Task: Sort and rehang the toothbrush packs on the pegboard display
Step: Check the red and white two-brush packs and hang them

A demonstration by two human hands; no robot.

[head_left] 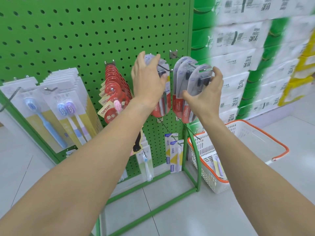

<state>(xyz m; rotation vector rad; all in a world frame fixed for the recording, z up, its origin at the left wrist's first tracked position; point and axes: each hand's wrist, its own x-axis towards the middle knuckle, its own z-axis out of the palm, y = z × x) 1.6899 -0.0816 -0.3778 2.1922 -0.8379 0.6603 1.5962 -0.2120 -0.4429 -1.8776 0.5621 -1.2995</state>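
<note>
Colgate packs, front of right hook: my right hand pinches outermost pack, thumb below, fingers over top, likely to seat it. Left hand curls round neighbouring packs, steadying them on pegboard.

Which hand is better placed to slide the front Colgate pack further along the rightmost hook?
Right. The right hand already grips the front Colgate pack on that hook; the left hand holds packs on the neighbouring hook.
</note>
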